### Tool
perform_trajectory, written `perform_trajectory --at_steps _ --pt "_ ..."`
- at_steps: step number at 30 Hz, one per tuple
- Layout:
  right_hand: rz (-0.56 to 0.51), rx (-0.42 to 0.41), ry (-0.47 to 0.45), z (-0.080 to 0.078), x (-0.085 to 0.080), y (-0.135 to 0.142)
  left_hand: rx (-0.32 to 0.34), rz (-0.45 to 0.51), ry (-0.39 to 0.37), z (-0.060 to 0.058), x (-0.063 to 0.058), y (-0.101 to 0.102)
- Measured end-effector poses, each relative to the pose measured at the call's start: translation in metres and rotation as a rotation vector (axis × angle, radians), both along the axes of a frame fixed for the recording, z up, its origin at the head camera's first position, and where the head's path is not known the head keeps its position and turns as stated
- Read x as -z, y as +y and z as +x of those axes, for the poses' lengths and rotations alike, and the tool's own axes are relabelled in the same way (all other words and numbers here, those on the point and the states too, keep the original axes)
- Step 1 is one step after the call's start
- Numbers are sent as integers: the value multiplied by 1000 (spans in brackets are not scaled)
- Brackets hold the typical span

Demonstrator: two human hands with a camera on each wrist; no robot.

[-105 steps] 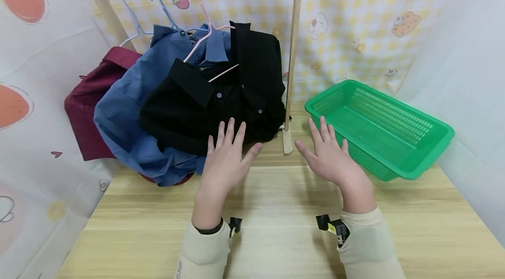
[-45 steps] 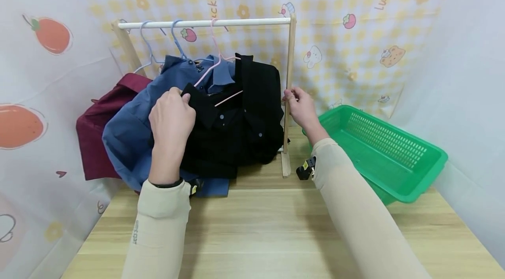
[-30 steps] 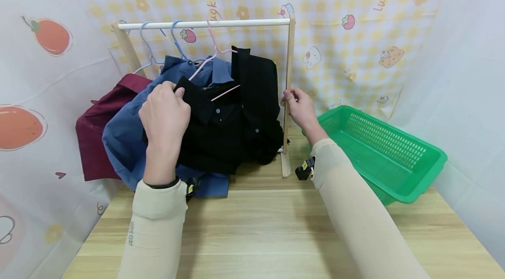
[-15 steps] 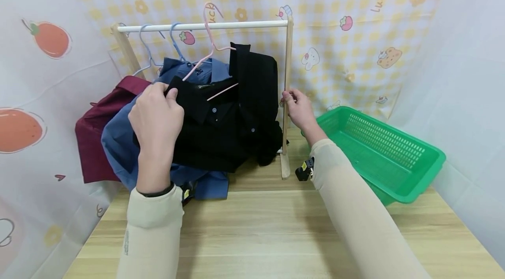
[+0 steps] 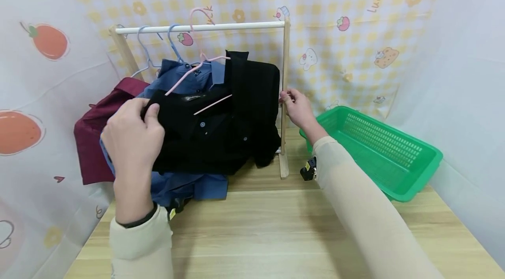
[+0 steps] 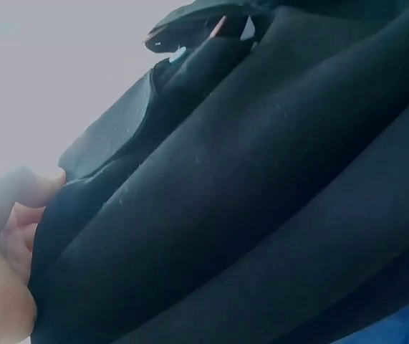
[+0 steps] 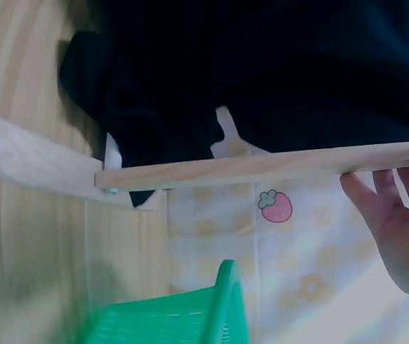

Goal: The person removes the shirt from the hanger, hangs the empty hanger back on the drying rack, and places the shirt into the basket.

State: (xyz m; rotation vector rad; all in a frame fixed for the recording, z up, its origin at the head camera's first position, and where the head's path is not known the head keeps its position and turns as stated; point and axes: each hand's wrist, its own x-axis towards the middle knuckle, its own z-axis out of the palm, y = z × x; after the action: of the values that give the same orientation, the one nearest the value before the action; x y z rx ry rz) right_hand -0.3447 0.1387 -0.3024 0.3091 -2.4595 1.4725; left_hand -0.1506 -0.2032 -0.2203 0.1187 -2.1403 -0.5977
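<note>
In the head view my left hand (image 5: 132, 136) pinches the left shoulder of a black button-up shirt (image 5: 221, 156) between thumb and fingers. The left wrist view shows the thumb on the dark cloth (image 6: 211, 193). A pink hanger (image 5: 182, 79) sits inside the shirt, tilted, its hook at the white rail (image 5: 244, 26); whether it touches the rail I cannot tell. My right hand (image 5: 299, 108) grips the right wooden post (image 5: 283, 132) of the small clothes rack. In the right wrist view, the thumb lies against this post (image 7: 261, 168).
Behind the black shirt hang a blue shirt (image 5: 211, 187) and a maroon shirt (image 5: 92, 138), with blue hangers (image 5: 173, 46) on the rail. A green plastic basket (image 5: 430, 167) stands on the wooden table (image 5: 244, 235) at the right. A patterned cloth backs the rack.
Both hands first hovered open over the table; then the left took the black shirt and the right the post. The left hand has drawn the shirt left and lower, tilting the pink hanger.
</note>
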Motion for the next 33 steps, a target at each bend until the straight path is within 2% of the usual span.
perform_trajectory --at_steps 5,7,9,11,14,16,19,23,25,28,33 --pt "214 3 18 7 -10 1 -5 12 19 17 5 -19" --pt "270 1 31 11 -17 2 4 16 40 22 6 -25" --pt "278 29 68 18 -25 2 19 22 64 28 6 -31" --pt "251 96 150 25 -30 0 38 27 85 34 4 -37" --pt "221 225 345 41 -40 -8 68 27 120 44 -4 -42" --pt "220 262 477 50 -48 -13 97 14 156 50 -10 -46" --pt "211 210 598 67 -62 -21 143 1 218 56 -21 -54" --pt "197 89 653 90 -76 -25 223 -6 251 60 -31 -63" --pt "197 46 671 101 -79 -24 271 -2 240 61 -34 -65" --pt "191 16 712 116 -82 -21 297 24 191 65 -36 -67" --pt "132 75 753 142 -89 -10 350 73 107 62 -33 -63"
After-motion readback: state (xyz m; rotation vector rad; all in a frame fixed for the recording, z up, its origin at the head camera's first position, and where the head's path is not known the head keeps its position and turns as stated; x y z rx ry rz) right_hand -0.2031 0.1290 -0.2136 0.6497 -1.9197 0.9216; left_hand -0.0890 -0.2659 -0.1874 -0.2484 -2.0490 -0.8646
